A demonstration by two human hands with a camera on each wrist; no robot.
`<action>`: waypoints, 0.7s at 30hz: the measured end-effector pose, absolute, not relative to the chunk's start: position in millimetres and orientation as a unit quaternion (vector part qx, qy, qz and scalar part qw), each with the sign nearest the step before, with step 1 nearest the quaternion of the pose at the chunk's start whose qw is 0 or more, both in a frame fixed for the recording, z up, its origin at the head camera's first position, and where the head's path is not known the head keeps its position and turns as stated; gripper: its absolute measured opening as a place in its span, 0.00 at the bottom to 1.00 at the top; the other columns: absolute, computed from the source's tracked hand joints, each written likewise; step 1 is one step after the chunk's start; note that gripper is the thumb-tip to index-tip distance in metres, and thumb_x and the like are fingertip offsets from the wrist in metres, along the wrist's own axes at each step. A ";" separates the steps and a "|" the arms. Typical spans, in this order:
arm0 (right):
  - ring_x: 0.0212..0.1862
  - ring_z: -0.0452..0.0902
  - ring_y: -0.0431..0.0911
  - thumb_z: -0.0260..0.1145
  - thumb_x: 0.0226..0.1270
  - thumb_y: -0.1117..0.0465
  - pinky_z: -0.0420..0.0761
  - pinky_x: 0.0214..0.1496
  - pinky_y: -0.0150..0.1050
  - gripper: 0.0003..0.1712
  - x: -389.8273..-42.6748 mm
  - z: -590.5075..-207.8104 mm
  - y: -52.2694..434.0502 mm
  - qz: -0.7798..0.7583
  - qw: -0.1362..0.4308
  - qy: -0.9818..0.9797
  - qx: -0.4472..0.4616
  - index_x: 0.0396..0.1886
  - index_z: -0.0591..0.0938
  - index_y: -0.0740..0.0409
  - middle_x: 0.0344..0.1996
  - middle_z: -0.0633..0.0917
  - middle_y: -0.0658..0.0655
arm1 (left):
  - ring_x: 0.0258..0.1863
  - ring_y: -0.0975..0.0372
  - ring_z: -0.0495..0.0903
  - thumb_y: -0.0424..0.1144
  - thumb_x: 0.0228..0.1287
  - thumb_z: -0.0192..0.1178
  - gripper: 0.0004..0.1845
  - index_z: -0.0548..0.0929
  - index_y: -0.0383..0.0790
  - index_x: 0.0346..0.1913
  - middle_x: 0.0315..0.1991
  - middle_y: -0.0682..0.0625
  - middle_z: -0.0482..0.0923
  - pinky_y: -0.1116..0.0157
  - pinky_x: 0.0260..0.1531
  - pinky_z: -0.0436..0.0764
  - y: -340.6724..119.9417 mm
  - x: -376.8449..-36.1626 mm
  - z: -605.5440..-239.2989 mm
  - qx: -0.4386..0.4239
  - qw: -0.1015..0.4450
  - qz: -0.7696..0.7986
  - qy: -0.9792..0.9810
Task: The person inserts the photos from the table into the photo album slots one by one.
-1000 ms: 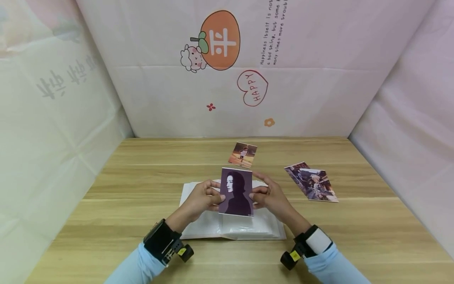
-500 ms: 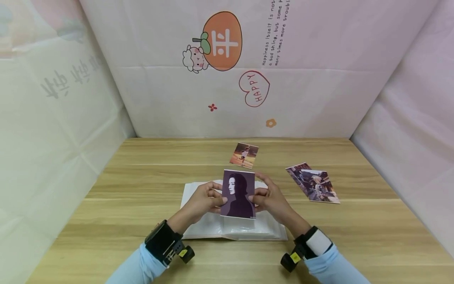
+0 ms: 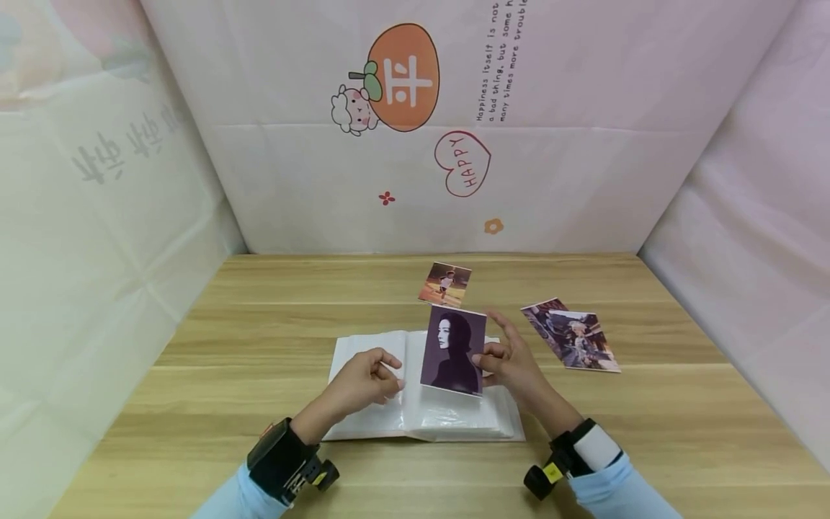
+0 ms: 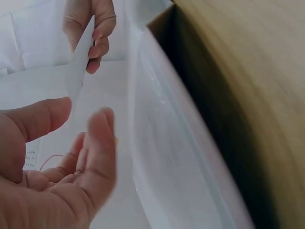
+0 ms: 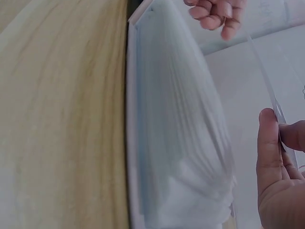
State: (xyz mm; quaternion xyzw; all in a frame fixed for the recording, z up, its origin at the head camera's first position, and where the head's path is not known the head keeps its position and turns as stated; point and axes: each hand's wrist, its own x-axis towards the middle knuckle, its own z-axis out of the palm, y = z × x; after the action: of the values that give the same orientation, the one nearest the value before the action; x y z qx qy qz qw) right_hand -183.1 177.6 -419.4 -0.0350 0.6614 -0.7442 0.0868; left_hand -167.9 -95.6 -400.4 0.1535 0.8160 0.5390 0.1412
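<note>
A purple photo (image 3: 454,349) of a dark-haired person is held up over an open photo album (image 3: 369,418) with clear sleeves. My right hand (image 3: 515,367) pinches its right edge between thumb and fingers, the index finger stretched up past the corner. Left of the photo, my left hand (image 3: 364,378) hovers over the album's left page, apart from the photo, its fingers loosely bent with a gap to the thumb. In the left wrist view the left hand (image 4: 62,167) holds nothing. Seen edge-on in the right wrist view, the photo (image 5: 264,71) stays between the right thumb and fingers.
Behind the album lies a photo of a running child (image 3: 445,283) on the wooden table (image 3: 227,346). To the right, a street-scene photo (image 3: 583,340) overlaps another photo (image 3: 541,317). A printed white cloth (image 3: 292,187) stands behind the table.
My left hand has let go of the photo's left edge and drawn back to the left. The right hand has carried the photo a little to the right.
</note>
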 end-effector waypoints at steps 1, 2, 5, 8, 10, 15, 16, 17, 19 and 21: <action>0.27 0.75 0.44 0.59 0.58 0.80 0.79 0.25 0.41 0.51 -182.8 -420.5 178.7 -0.745 0.086 0.661 -0.034 0.74 0.46 0.46 0.26 0.77 0.54 | 0.29 0.56 0.77 0.32 0.52 0.65 0.17 0.76 0.30 0.44 0.30 0.46 0.77 0.61 0.30 0.77 -97.4 -165.1 -401.9 0.166 0.118 0.502 0.841; 0.27 0.75 0.44 0.58 0.58 0.80 0.79 0.25 0.41 0.52 -182.4 -421.6 179.7 -0.745 0.085 0.661 -0.033 0.74 0.46 0.45 0.26 0.77 0.55 | 0.32 0.55 0.75 0.33 0.50 0.68 0.18 0.76 0.32 0.44 0.32 0.47 0.76 0.60 0.32 0.76 -98.9 -162.5 -403.7 0.172 0.101 0.465 0.863; 0.27 0.75 0.44 0.58 0.57 0.80 0.79 0.24 0.41 0.53 -182.1 -424.7 182.3 -0.745 0.080 0.661 -0.032 0.74 0.46 0.41 0.26 0.76 0.55 | 0.41 0.50 0.68 0.38 0.42 0.74 0.26 0.77 0.36 0.46 0.42 0.42 0.71 0.55 0.39 0.71 -100.6 -154.1 -407.8 0.165 0.071 0.369 0.912; 0.27 0.75 0.43 0.58 0.57 0.81 0.79 0.24 0.40 0.53 -181.8 -425.9 184.2 -0.748 0.076 0.659 -0.033 0.73 0.47 0.39 0.26 0.76 0.55 | 0.50 0.42 0.61 0.39 0.35 0.77 0.36 0.75 0.36 0.52 0.51 0.34 0.64 0.45 0.44 0.66 -100.4 -146.9 -408.8 0.141 0.090 0.335 0.927; 0.27 0.75 0.43 0.57 0.57 0.81 0.79 0.24 0.40 0.53 -181.5 -426.4 185.0 -0.751 0.076 0.655 -0.034 0.73 0.47 0.39 0.26 0.76 0.55 | 0.54 0.39 0.58 0.40 0.33 0.78 0.40 0.73 0.36 0.55 0.56 0.31 0.60 0.42 0.45 0.63 -99.9 -143.7 -409.3 0.132 0.103 0.324 0.931; 0.27 0.75 0.43 0.57 0.57 0.81 0.79 0.24 0.40 0.53 -181.3 -427.2 186.3 -0.751 0.076 0.655 -0.035 0.73 0.46 0.39 0.26 0.77 0.55 | 0.58 0.37 0.55 0.41 0.33 0.79 0.42 0.72 0.36 0.57 0.60 0.28 0.56 0.39 0.47 0.62 -98.0 -141.8 -410.2 0.132 0.112 0.303 0.937; 0.27 0.75 0.43 0.58 0.57 0.81 0.79 0.24 0.40 0.54 -181.6 -427.6 186.5 -0.751 0.076 0.655 -0.035 0.74 0.45 0.40 0.26 0.77 0.55 | 0.58 0.37 0.55 0.41 0.33 0.79 0.42 0.72 0.36 0.57 0.59 0.28 0.56 0.40 0.47 0.62 -97.8 -142.3 -410.7 0.132 0.112 0.300 0.938; 0.27 0.75 0.43 0.57 0.57 0.81 0.79 0.24 0.40 0.53 -181.8 -427.8 186.6 -0.750 0.076 0.657 -0.034 0.74 0.45 0.40 0.26 0.78 0.54 | 0.58 0.37 0.55 0.41 0.33 0.79 0.43 0.72 0.36 0.57 0.60 0.29 0.56 0.40 0.47 0.62 -97.9 -142.6 -411.2 0.132 0.112 0.296 0.939; 0.27 0.75 0.43 0.58 0.57 0.81 0.79 0.24 0.41 0.54 -182.2 -428.3 186.7 -0.747 0.077 0.660 -0.032 0.74 0.45 0.40 0.26 0.79 0.54 | 0.58 0.37 0.56 0.42 0.33 0.79 0.43 0.72 0.37 0.58 0.60 0.29 0.56 0.40 0.47 0.62 -98.4 -143.4 -413.0 0.134 0.113 0.291 0.941; 0.27 0.75 0.43 0.58 0.58 0.81 0.79 0.24 0.41 0.53 -182.7 -428.8 186.3 -0.745 0.077 0.662 -0.030 0.74 0.44 0.41 0.26 0.79 0.54 | 0.58 0.37 0.56 0.42 0.33 0.79 0.43 0.71 0.37 0.58 0.60 0.29 0.56 0.40 0.48 0.62 -99.2 -144.0 -414.2 0.135 0.116 0.291 0.940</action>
State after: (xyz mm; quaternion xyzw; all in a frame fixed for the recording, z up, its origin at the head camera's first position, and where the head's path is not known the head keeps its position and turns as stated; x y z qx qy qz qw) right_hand -182.7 186.3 -428.8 -0.0296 0.6624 -0.7445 0.0773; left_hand -144.0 -99.2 -414.2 0.1349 0.9402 0.2907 0.1155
